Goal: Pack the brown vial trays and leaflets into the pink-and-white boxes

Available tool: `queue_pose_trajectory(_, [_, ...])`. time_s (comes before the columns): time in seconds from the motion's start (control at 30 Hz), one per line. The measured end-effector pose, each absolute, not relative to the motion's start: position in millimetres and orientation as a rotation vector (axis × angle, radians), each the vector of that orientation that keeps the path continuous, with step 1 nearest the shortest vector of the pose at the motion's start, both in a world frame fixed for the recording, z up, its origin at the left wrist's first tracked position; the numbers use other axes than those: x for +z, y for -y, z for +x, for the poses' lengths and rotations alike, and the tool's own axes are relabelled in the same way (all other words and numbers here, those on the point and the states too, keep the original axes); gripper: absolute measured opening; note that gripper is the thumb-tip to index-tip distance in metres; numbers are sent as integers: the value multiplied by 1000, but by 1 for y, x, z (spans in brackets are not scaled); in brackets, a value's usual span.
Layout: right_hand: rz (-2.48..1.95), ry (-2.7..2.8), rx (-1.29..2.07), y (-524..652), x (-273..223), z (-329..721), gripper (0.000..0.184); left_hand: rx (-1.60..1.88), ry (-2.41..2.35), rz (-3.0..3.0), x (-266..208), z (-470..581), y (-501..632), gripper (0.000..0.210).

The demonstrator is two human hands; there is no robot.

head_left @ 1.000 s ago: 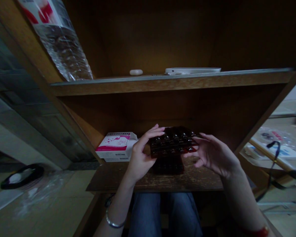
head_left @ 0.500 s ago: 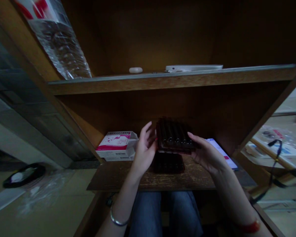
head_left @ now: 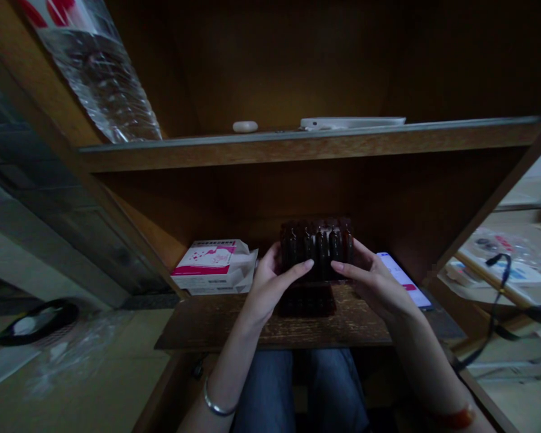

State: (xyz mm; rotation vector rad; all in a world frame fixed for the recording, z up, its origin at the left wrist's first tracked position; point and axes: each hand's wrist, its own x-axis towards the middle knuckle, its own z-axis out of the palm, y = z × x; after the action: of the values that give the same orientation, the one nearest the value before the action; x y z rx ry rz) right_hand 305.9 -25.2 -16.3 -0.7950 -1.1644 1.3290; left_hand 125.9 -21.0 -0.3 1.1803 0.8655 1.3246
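Between my two hands is a pack of dark brown glass ampoules (head_left: 321, 243), tilted up so that a row of them faces me. My left hand (head_left: 273, 282) grips its left side, thumb across the front. On the right side my right hand (head_left: 375, 279) holds it the same way, and both thumb tips almost meet. The fingers behind the pack are hidden. Under it, a second dark tray (head_left: 307, 302) lies on the wooden shelf (head_left: 225, 322); its contents are too dark to tell.
A pink and white carton (head_left: 214, 264) with an open end flap lies at the left, and a lit phone (head_left: 404, 279) at the right. The upper shelf holds a plastic water bottle (head_left: 103, 78), a small white case (head_left: 245, 126) and a flat white device (head_left: 352, 122).
My left hand, earlier at the pack's side with its fingers raised, has closed on it. The pack has turned upward, so the ampoules' front row now stands facing me.
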Motion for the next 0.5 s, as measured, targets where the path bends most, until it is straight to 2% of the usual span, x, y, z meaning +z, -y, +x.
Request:
queue_pose_trajectory(0.23, [-883, 1363, 1137, 25, -9, 338, 59, 1378, -878, 1131, -5, 122, 22, 42])
queue_pose_trajectory(0.33, [-1113, 1508, 844, 19, -19, 374, 46, 1392, -905, 1083, -8, 119, 21, 42])
queue_pose_trajectory(0.5, [-1324, 1790, 485, 5, -78, 425, 19, 1393, -921, 1016, -11, 115, 19, 41])
